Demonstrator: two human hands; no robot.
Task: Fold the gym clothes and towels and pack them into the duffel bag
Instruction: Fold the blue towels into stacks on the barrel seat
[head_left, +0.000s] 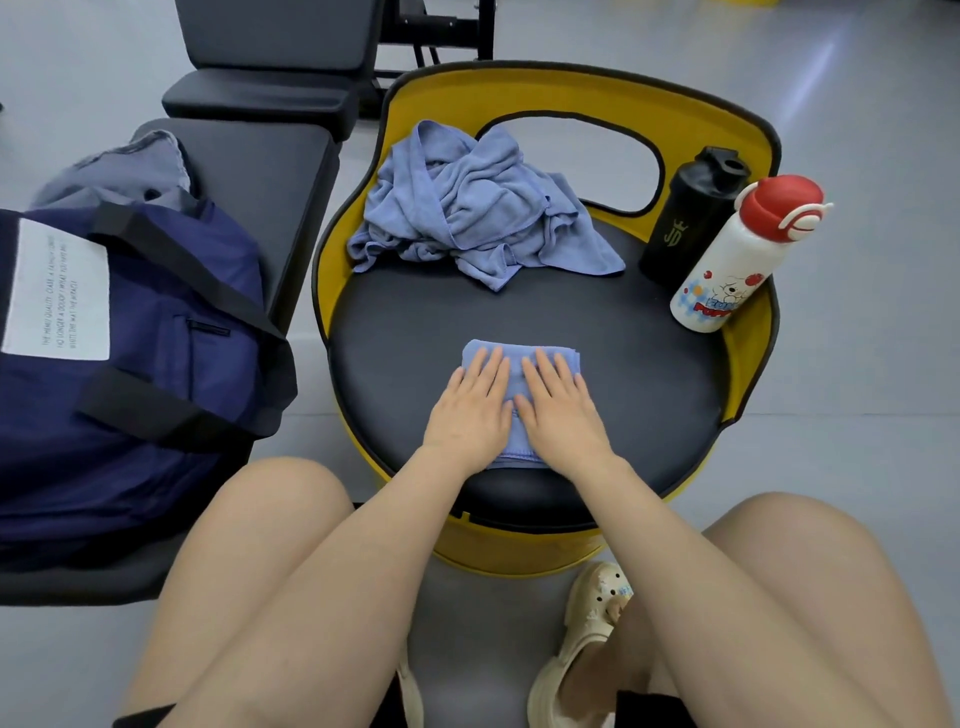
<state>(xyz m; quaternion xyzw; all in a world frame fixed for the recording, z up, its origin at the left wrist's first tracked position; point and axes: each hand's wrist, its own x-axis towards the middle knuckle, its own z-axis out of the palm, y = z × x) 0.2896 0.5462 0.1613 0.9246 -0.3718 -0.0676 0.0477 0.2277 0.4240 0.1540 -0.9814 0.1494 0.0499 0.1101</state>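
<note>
Pressing down flat with both hands here, left hand (470, 410) and right hand (558, 408) side by side on the folded towel (519, 353), fingers straight and spread, palms down, not curled round anything, thumbs nearly touching in the middle. That folded towel sits at the near edge of the round black seat (519, 312), lower centre of the frame, its bottom hem close to the rim. There's a fair patch of bare black cushion between it and the crumpled towel (478, 213), which is heaped up at the back of the seat against the yellow backrest (571, 93). Right side of the seat is tight: a black bottle (685, 218) and a white bottle with a red cap (743, 260) stand touching each other right at the yellow rim. Duffel bag (130, 338), navy with black straps and a white label, is on the black bench (260, 166) at the left of the frame, just beside the seat; can't tell what's inside it. A grey garment (119, 171) lies bunched behind the bag, upper left. Count: two blue towels, two bottles, one bag, one grey piece of clothing
</note>
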